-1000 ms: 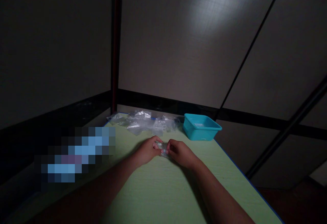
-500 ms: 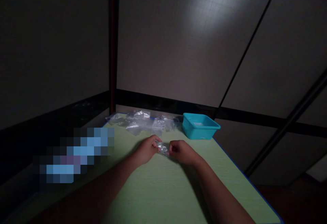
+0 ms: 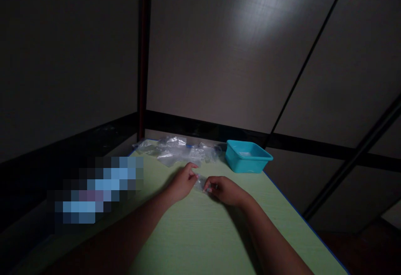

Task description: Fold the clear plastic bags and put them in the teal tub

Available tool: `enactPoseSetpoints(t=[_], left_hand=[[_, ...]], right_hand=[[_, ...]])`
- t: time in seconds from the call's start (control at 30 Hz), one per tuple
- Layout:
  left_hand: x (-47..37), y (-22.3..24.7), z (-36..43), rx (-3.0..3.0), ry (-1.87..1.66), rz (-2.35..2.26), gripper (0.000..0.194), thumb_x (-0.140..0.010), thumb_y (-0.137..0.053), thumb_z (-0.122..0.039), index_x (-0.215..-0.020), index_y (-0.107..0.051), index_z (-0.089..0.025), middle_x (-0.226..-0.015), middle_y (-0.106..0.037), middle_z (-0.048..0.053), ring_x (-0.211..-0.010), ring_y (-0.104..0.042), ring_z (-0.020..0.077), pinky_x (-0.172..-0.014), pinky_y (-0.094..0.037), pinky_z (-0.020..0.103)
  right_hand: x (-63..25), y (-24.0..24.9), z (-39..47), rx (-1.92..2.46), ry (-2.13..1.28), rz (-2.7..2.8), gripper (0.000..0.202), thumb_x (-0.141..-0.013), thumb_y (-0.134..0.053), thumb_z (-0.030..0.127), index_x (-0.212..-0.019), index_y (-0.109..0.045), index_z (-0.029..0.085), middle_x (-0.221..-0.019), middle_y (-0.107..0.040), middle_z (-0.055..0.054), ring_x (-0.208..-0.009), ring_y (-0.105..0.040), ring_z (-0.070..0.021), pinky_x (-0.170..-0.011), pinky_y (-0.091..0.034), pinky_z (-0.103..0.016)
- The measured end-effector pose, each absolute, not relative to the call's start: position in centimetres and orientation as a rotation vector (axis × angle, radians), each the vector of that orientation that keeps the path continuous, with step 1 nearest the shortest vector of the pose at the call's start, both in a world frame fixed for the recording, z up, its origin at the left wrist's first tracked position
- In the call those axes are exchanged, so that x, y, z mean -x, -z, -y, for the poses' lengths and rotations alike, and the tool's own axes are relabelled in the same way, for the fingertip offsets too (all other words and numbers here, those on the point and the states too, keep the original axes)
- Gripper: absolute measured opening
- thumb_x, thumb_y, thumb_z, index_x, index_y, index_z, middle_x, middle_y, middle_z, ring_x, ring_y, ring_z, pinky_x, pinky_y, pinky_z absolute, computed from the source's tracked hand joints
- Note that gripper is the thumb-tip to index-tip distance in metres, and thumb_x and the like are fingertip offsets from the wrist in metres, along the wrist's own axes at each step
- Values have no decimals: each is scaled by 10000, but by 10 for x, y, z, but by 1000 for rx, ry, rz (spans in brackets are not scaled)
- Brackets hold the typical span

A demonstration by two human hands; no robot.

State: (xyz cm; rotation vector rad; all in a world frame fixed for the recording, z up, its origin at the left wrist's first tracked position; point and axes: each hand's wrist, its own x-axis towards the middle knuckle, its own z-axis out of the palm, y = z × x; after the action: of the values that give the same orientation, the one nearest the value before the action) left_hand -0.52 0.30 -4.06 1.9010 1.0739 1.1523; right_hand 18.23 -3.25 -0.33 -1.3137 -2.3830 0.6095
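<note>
A small clear plastic bag (image 3: 199, 182) lies between my two hands, low over the table. My left hand (image 3: 184, 182) pinches its left side with thumb and fingers. On the other side, my right hand (image 3: 224, 189) has its fingers curled onto the bag's right edge. Whether anything is inside the bag I cannot tell. Behind my hands, a spread of clear plastic bags (image 3: 175, 153) lies crumpled and overlapping along the table's far edge.
A turquoise plastic basket (image 3: 247, 164) stands at the far right corner of the pale green table (image 3: 188, 237). Panelled walls (image 3: 213, 66) rise behind the table. A pixelated blue patch (image 3: 103, 189) covers something at the left.
My right hand has shifted slightly toward me and its fingers have moved over the bag's edge. My left forefinger has lifted a little. The view has moved slightly.
</note>
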Motion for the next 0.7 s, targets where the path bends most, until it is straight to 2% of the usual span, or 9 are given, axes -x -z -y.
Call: enactPoseSetpoints(t=[0.17,0.3,0.4,0.57,0.7], left_hand=[[9,32,8,-2183,-1161,-1163,316,-752,-536,-183,-1063,-493,-221,-936,-556,21,-834,-542,151,-736,-416,254],[14,31,8,-2315,-1035,-1309,236,-703,-596,-170,-931,-547,-208,-850,-566,16,-841,-519,178,-752,-398,281],[18,29,8,-2410,-1020,-1353,193,-686,-621,-180,-864,-559,-224,-879,-564,11,-908,-478,198,-796,-367,302],[19,22,16,-2571,-982,-1174,170,-722,-608,-223,-880,-581,-280,-907,-546,-7,-939,-432,194,-823,-329,307],[20,25,16,-2609,-924,-1084,103,-720,-617,-226,-807,-603,-278,-880,-542,-16,-932,-425,184,-823,-319,297]], right_hand=[[-184,3,33,1321,-627,2372,298,-695,-434,82,-900,-627,178,-643,-522,32,-568,-420,-79,-518,-302,-169],[-184,2,33,1350,-672,2349,324,-694,-415,65,-919,-621,175,-621,-523,32,-542,-421,-77,-499,-296,-168],[-184,2,34,1393,-681,2337,301,-713,-433,93,-937,-617,174,-647,-537,24,-533,-424,-75,-495,-298,-169],[-182,0,37,1366,-588,2357,243,-706,-529,175,-934,-613,175,-739,-581,5,-617,-467,-95,-560,-338,-182],[-181,-1,36,1322,-573,2376,229,-736,-480,155,-918,-618,180,-740,-590,5,-629,-479,-96,-577,-350,-183]])
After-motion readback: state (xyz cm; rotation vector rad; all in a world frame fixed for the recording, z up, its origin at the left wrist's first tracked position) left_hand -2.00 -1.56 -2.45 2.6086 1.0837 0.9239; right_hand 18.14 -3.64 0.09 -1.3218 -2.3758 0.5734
